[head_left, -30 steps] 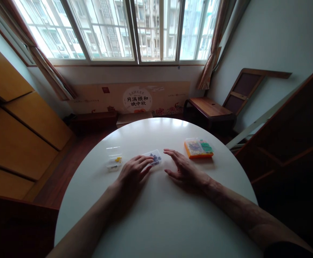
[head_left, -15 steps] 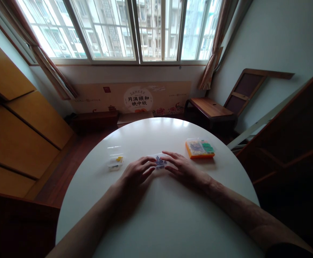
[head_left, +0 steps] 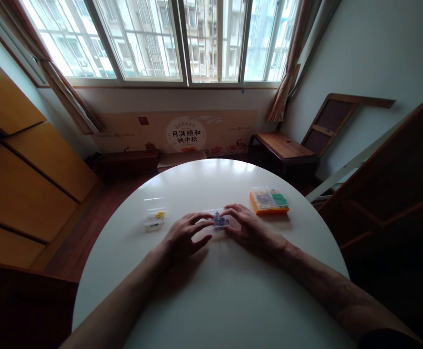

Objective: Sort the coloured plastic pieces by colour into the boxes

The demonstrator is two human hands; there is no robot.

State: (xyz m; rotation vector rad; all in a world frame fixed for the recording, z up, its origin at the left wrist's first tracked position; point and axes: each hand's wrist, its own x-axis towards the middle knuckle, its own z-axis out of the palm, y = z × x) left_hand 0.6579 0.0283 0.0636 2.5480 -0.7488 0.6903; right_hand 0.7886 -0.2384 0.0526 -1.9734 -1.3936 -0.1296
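Both hands have closed in since a second ago: the right hand (head_left: pixel 249 228) now meets the left hand (head_left: pixel 184 236) at the small clear plastic box (head_left: pixel 220 219) of blue bits at mid-frame, fingers pinching its ends. It looks light, stiff and slick, best held by the short sides. Open white surface (head_left: pixel 226 300) lies all around, with the orange box (head_left: pixel 268 201) right and another clear box (head_left: pixel 154 215) left.

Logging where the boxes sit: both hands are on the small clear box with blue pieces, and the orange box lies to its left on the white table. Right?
Not quite. The head view shows the orange box to the right of the small clear box, not the left. Both the left hand and right hand do touch that clear box on the white table.
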